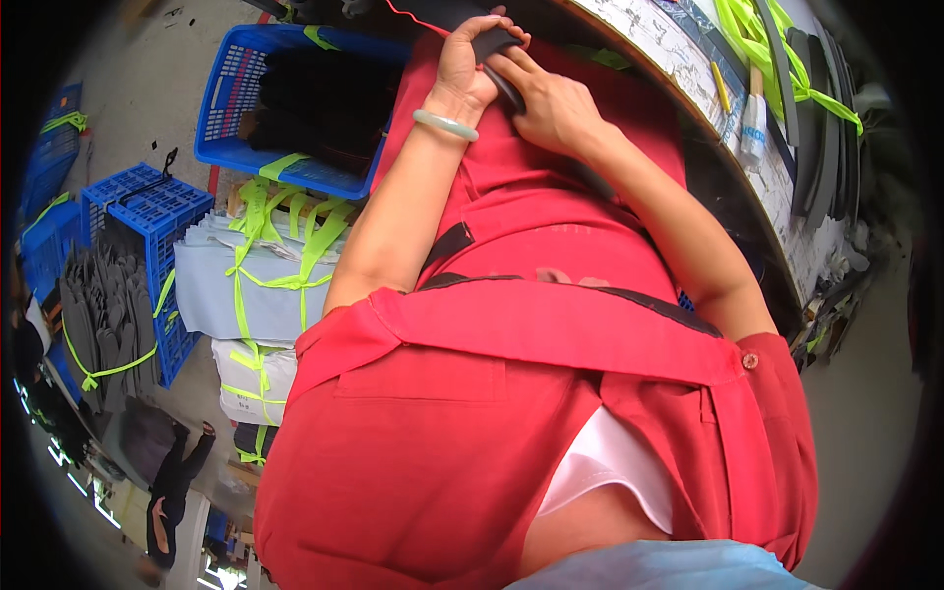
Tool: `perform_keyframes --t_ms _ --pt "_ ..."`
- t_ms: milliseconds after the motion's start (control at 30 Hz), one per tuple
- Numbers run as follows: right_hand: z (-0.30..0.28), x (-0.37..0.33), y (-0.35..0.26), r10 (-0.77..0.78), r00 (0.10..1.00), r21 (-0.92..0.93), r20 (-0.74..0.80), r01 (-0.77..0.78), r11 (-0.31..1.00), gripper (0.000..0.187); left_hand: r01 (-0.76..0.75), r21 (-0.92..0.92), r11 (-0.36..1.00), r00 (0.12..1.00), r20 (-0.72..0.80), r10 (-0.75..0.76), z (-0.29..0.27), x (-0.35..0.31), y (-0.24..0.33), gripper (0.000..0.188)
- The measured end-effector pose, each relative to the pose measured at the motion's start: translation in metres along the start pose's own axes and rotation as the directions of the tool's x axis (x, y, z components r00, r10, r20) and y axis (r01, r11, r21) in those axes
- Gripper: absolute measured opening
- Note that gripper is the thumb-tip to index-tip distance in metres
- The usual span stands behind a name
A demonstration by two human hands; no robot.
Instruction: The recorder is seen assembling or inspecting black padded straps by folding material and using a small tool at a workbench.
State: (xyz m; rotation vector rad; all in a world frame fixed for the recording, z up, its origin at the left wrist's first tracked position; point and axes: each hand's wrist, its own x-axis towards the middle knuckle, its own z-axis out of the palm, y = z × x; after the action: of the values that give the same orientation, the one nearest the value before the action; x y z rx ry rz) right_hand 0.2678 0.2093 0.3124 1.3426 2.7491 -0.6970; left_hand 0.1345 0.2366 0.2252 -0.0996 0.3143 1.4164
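Note:
A dark grey strip of material (495, 43) runs between my two hands above my red apron (551, 226). My left hand (466, 69) has its fingers curled round the strip, with a pale green bangle (445, 125) on the wrist. Against the same strip press the fingers of my right hand (553, 103), and its thumb is hidden. Below the fingers the strip bends down toward my lap. A thin red cord (417, 18) lies just beyond my left hand, beside more dark material at the top edge.
To the left stands a blue crate (224, 147) holding black pieces. Near it are light grey bundles (202, 285) tied with neon strips and another blue crate (157, 211). On the right, a scuffed white worktable (688, 64) bears a brush (754, 118) and a yellow pen (721, 87). A person (172, 492) is farther off.

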Motion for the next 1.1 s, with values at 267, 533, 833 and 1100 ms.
perform_keyframes --t_ms 267,533,833,1100 --pt "0.002 -0.012 0.005 -0.017 0.999 0.041 0.048 0.015 0.999 0.060 0.046 -0.009 0.999 0.991 -0.124 -0.047 0.009 -0.014 -0.001 0.014" --pt "0.001 0.010 -0.004 -0.011 0.995 0.025 0.097 0.009 1.000 0.049 0.094 -0.040 0.995 0.992 -0.074 -0.097 -0.002 -0.008 0.003 0.021" --pt "0.004 0.021 0.009 0.009 0.998 0.038 0.054 -0.011 0.999 0.058 0.117 -0.003 0.993 0.991 -0.072 -0.117 0.013 -0.010 -0.004 0.019" --pt "0.014 0.037 0.003 -0.002 0.996 -0.084 0.088 0.010 0.996 0.042 0.033 -0.014 0.999 0.997 -0.062 -0.034 0.001 -0.001 -0.001 0.010"
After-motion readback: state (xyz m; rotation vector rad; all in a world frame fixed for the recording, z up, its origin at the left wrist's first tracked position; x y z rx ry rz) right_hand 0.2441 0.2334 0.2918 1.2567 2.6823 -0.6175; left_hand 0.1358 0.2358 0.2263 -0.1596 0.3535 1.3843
